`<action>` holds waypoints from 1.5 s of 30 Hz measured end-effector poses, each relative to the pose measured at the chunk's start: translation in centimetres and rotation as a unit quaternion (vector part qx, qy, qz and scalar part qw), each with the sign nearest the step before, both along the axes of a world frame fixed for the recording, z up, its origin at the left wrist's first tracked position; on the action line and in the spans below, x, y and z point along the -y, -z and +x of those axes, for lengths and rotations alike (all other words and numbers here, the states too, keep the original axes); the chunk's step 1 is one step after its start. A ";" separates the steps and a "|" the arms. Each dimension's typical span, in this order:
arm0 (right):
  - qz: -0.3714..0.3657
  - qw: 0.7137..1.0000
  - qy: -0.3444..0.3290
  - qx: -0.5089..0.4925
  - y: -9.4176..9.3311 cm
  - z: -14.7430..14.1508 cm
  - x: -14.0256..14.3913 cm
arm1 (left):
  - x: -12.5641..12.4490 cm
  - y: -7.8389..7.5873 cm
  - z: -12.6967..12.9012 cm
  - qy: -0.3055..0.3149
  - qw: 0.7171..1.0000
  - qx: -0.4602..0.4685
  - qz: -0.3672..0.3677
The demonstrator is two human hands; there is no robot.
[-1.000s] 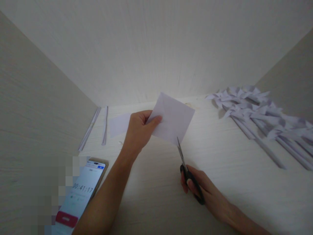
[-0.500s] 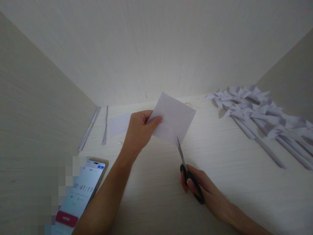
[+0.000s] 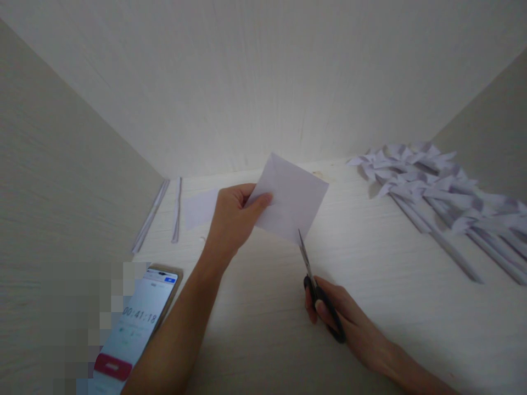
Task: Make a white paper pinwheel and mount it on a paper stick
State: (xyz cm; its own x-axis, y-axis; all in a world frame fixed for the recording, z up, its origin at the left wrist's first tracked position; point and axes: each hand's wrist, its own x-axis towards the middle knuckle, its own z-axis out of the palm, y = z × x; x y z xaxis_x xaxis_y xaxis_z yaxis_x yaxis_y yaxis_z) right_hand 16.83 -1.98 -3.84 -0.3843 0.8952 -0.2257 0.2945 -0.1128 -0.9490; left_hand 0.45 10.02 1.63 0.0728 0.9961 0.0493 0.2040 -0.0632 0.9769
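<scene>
Left hand [image 3: 231, 220] pinches white paper square [image 3: 290, 204] at left corner, held tilted above table [image 3: 395, 285]. Right hand [image 3: 343, 321] closed around black-handled scissors [image 3: 316, 288]; long axis points up toward paper's lower corner, blade tips touching edge, near closed. Right hand nearer that corner.

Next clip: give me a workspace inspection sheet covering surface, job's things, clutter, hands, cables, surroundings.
Surface: pale wood-grain tabletop.
Job's things: white square paper sheet held in the air; black-handled scissors, blade tips at its lower corner.
Clutter: white paper pinwheels on rolled sticks at right; thin rolled paper sticks and flat paper piece at left; smartphone showing a timer.
Hands: left hand pinches the sheet; right hand grips the scissors.
Cables: nothing seen.
Surroundings: plain pale walls on three sides.
</scene>
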 end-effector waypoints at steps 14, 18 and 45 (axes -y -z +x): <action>-0.007 1.000 0.000 0.003 -0.2 0.1 0.0 | 0.1 -0.1 0.2 0.001 1.000 -0.010 0.006; -0.002 1.000 -0.001 -0.001 -0.1 0.1 0.0 | 0.0 -0.1 0.2 0.003 1.000 -0.013 0.003; 0.000 1.000 0.005 0.000 0.0 0.0 -0.1 | 0.3 -0.4 0.3 0.013 0.999 -0.042 0.012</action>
State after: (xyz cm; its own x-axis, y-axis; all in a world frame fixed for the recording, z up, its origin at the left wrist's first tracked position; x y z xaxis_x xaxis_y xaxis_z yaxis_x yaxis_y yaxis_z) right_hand 16.85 -1.89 -3.81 -0.3758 0.8986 -0.2263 0.2934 -0.1163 -0.9489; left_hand 0.79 9.73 2.01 0.1028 0.9925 0.0655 0.2838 -0.0924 0.9544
